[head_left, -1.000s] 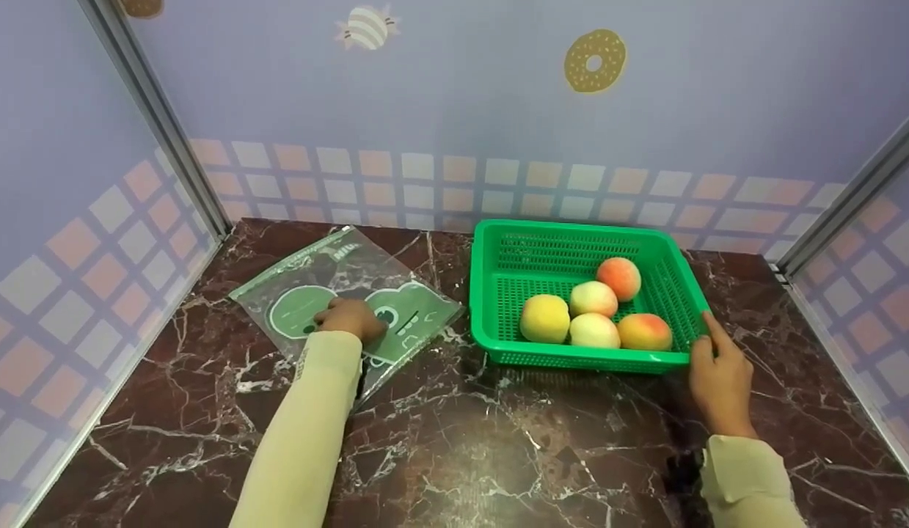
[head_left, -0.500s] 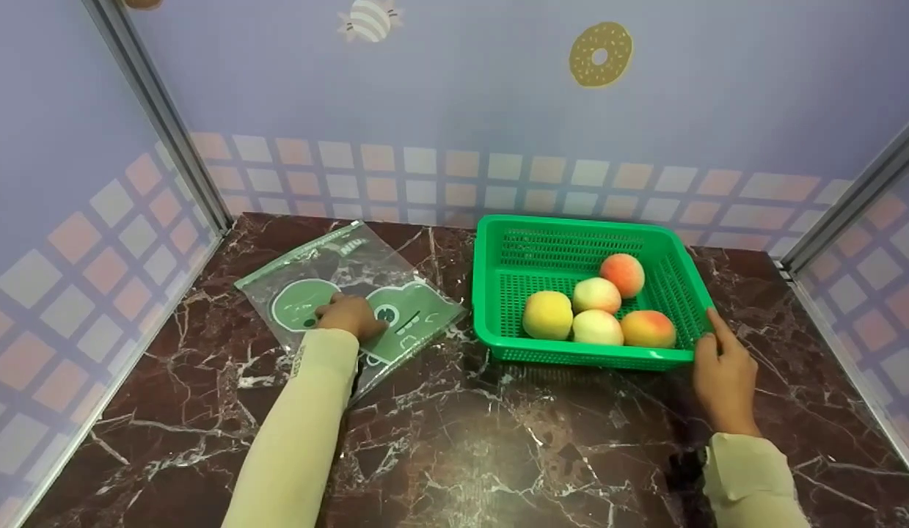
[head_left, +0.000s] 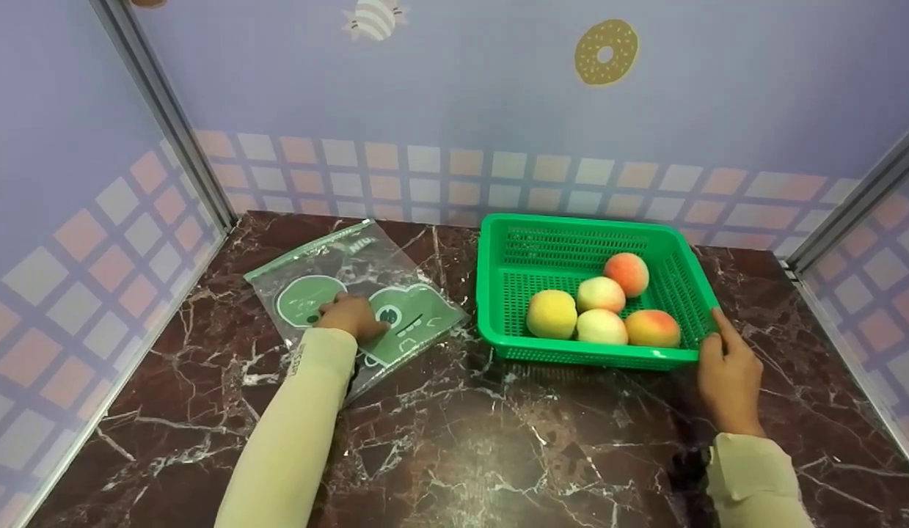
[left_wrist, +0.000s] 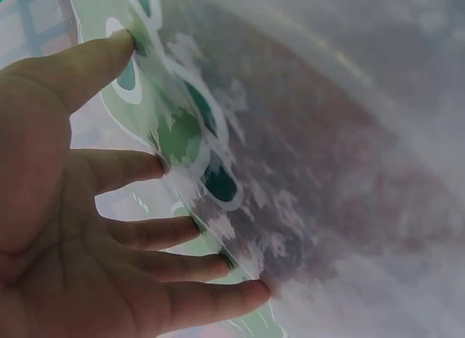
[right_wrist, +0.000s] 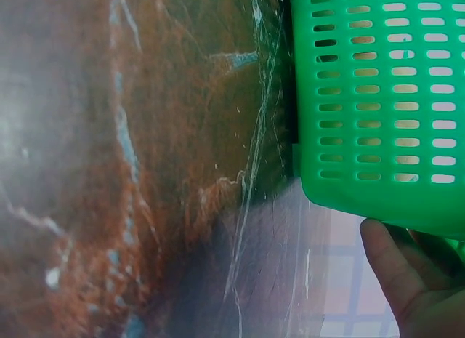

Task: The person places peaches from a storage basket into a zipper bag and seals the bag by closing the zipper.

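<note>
In the head view a clear zip bag (head_left: 417, 323) printed with green cartoon figures lies flat on the left of the table. My left hand (head_left: 349, 317) rests on its middle. The left wrist view shows that hand (left_wrist: 94, 200) with fingers spread and fingertips touching the plastic. Toward the right stands a green plastic basket (head_left: 593, 353) with slotted walls. Several peaches (head_left: 551, 314) lie inside it, yellow to orange-red. My right hand (head_left: 731, 381) touches the basket's right end near the front corner. In the right wrist view, the thumb (right_wrist: 389, 262) lies against the green end wall.
The table (head_left: 469, 455) has a dark red marbled top. A lilac back wall (head_left: 454, 88) with printed sweets and checks rises behind the basket. Side panels (head_left: 50, 242) with metal corner strips close off the left and right.
The whole head view has shifted slightly. Both hands keep their places, the left on the zip bag and the right at the basket's end.
</note>
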The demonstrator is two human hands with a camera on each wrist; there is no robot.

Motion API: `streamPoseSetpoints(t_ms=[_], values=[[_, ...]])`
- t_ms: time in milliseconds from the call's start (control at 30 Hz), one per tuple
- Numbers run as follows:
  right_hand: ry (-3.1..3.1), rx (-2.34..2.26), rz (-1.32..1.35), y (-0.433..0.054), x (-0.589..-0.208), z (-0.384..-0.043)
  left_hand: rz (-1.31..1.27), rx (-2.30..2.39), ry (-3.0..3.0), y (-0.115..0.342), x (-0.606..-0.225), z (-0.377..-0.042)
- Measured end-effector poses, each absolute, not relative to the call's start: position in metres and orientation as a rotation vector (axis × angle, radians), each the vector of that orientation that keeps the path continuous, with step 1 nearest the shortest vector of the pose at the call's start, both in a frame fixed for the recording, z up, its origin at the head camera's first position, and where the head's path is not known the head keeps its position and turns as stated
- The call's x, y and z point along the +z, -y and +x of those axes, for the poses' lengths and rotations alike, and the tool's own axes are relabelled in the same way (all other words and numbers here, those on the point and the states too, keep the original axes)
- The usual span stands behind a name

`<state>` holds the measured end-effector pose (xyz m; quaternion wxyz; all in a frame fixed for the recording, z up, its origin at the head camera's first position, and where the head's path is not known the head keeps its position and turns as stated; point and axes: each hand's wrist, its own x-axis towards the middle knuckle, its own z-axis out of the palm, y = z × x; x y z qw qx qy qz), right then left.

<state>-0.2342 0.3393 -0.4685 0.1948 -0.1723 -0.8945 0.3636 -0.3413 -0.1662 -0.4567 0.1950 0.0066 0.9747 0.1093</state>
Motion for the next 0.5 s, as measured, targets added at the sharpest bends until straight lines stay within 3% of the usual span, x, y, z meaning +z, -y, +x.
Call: streamPoseSetpoints(t_ms=[500], values=[[2.509,1.021,-0.486,-0.34,-0.471,-0.236,0.088,0.341,-2.699,0.182,-0.458,-0.337]])
